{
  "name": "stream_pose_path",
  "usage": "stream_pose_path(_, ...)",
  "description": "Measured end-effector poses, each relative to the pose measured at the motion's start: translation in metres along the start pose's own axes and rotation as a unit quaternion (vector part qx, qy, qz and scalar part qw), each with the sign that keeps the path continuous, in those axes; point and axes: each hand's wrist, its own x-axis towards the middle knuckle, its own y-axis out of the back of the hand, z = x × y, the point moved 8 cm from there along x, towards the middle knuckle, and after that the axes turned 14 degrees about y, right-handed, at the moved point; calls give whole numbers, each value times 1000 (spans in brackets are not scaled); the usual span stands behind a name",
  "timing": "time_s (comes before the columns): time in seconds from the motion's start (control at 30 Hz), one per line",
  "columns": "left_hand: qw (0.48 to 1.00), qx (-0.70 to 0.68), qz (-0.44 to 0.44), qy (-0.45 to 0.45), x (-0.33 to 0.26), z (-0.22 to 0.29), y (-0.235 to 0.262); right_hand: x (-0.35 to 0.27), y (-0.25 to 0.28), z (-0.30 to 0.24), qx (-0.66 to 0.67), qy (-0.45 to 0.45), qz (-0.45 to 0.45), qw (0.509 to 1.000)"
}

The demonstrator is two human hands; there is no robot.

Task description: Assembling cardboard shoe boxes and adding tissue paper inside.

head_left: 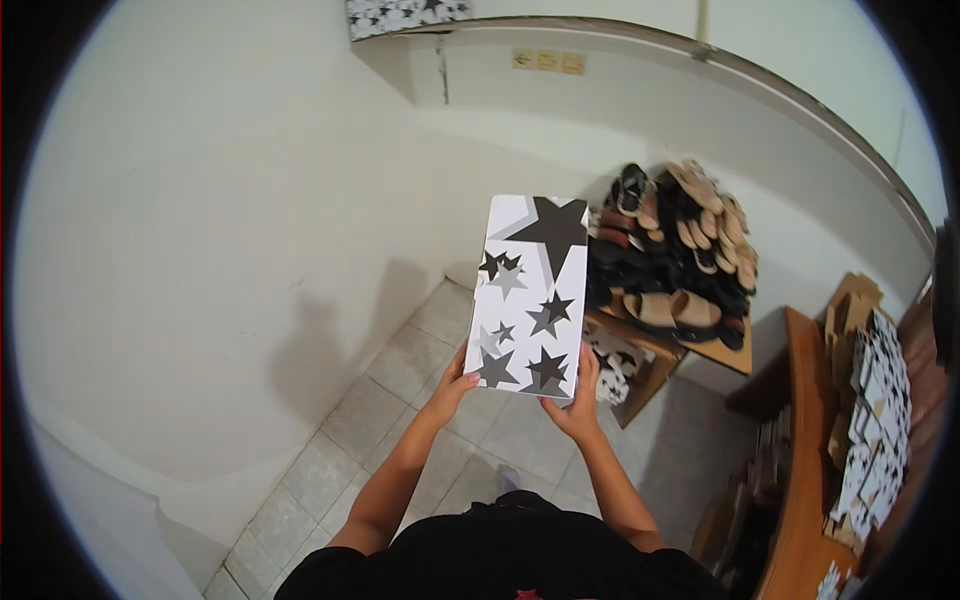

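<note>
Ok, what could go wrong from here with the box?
The left hand and right hand hold the box near its close end, so the far end might dip.
Moved forward and right, it could knock the piled shoes.
If the grip slips, it may drop onto the tiled floor.

white box [530, 298] with black and grey star print, black and tan shoes [672, 268], grey floor tiles [372, 418]
</note>
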Motion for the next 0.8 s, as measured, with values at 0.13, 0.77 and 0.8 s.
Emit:
stream_pose_path(0.13,995,33,9,-99,52,61,42,79,-30,35,-3,85,-23,996)
stream_pose_path(0.77,817,189,155,-522,270,507,190,575,-120,57,-82,475,94,871)
stream_pose_path(0.8,816,185,148,-528,276,528,204,600,-134,56,-82,478,96,869)
